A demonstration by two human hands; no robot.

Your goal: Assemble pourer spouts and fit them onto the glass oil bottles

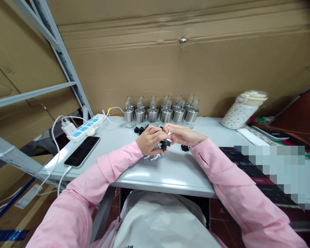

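Above the table's middle, my left hand (150, 139) is closed around a small bottle stopper (165, 144) with a black ribbed plug and a silvery top. Opposite it, my right hand (184, 134) pinches the silvery end of the same piece; the fingers partly hide it. Beneath my left hand lie several loose silvery parts (154, 157). Black ribbed pieces (139, 130) sit just behind that hand, and a cluster of small black parts (185, 148) rests beside my right wrist.
Rows of glass-and-steel bottles (153, 115) stand at the back against a cardboard wall (155, 69). A power strip (89, 127) and a phone (82, 151) lie to the left. At the right stands a spotted tumbler (241, 112), with a dark mat (227, 155) nearer me.
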